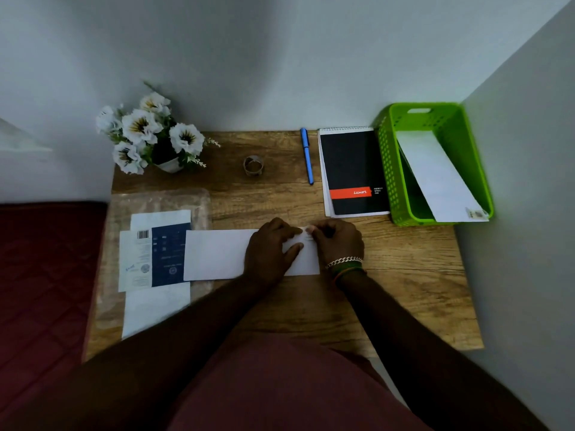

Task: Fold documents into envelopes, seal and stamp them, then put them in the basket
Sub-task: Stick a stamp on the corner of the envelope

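We press a stamp (306,233) onto the envelope (217,255), both hands (306,236) together, pinning it flat to the tabletop (404,275).

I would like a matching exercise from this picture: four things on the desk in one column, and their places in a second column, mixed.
Things:
1. blue plastic pen
2. white paper envelope with a stamp
3. white artificial flowers in a pot
4. small roll of clear tape

Places:
A. far left corner of the wooden desk
B. inside the green plastic basket
C. just left of the black spiral notepad
D. between the flowers and the pen

Pairs: 1-C, 2-B, 3-A, 4-D
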Motion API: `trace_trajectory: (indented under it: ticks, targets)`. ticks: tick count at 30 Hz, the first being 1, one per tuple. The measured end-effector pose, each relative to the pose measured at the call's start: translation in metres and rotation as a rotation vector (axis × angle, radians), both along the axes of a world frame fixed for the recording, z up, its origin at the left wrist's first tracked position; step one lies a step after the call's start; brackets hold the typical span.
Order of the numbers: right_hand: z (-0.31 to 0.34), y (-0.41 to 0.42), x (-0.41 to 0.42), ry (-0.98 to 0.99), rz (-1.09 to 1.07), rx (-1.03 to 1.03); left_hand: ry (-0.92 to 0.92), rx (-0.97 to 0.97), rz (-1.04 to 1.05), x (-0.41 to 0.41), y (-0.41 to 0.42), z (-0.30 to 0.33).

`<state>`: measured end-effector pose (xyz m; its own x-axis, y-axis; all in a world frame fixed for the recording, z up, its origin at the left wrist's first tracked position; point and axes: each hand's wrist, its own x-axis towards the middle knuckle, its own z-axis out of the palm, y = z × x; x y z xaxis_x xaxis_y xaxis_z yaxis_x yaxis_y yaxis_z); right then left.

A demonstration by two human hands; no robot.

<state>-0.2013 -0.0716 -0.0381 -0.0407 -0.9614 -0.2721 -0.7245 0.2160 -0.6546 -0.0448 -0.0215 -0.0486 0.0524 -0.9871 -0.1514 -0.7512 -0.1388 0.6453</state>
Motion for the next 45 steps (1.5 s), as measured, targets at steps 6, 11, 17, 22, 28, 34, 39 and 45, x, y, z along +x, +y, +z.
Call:
trace_trajectory:
  ticks: [6, 11, 17, 22, 28, 34, 39, 45]
  targets:
    - [0.0024, -0.0018, -0.0023, -0.007, 0.023, 0.013, 0.040, -0.005, 0.069, -0.0029, -0.0024, -0.0008]
    - [0.0020, -0.0013, -0.0019, 0.009, 0.032, 0.004, 0.057, -0.015, 0.082, -0.0037, -0.0021, -0.0029]
    - [0.0035, -0.0008, 0.0008, 0.041, 0.024, 0.003, 0.068, -0.020, 0.085, -0.0034, -0.0014, -0.0027]
    - [0.0055, 0.0006, 0.0021, 0.044, 0.020, -0.012, 0.069, -0.027, 0.077, -0.0029, -0.0016, -0.0014]
    - [0.0045, 0.0020, 0.0024, 0.050, 0.023, -0.020, 0.077, -0.034, 0.075, -0.0028, -0.0011, -0.0010]
    - [0.0052, 0.0026, 0.0033, 0.051, -0.001, -0.025, 0.043, -0.052, 0.020, -0.0019, -0.0012, 0.0017]
    - [0.0044, 0.0012, 0.0045, 0.052, 0.000, -0.030, -0.066, -0.073, -0.065, 0.0006, -0.0025, 0.0005]
    - [0.0046, 0.0014, 0.0060, 0.085, 0.017, -0.036, -0.095, -0.066, -0.096, 0.0007, -0.0051, 0.0048]
